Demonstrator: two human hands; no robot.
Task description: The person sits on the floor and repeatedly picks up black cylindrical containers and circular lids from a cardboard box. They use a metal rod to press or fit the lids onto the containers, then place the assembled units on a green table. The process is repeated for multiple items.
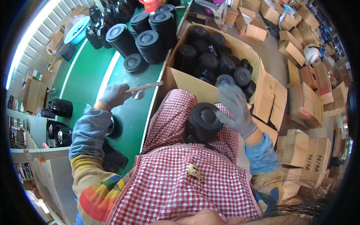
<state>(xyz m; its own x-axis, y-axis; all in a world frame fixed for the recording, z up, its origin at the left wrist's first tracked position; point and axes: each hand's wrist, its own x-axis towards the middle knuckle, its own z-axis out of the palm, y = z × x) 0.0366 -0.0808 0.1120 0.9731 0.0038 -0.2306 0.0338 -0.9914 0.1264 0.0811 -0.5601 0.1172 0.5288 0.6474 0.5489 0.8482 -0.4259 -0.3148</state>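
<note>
My left hand (pixel 115 96), in a grey glove, is closed around a thin, pinkish-grey stick-like tool (pixel 147 86) above the green table's edge. The tool points right; I cannot make out its exact kind. A black cylindrical container with a round, ringed lid (pixel 206 116) rests in my lap on the checked apron (pixel 176 180). My right hand (pixel 237 110), gloved in grey too, has its fingers stretched out at the container's right side. The thumb is by the lid's edge, and whether it touches cannot be told.
Right of the green table (pixel 88 78) stands an open cardboard box (pixel 187 77) of black lidded containers. Stacks of black lids (pixel 150 43) are on the table, with glossy black pots (pixel 61 108) at its left. A phone (pixel 114 155) lies by my left elbow. Cartons (pixel 305 101) crowd the right.
</note>
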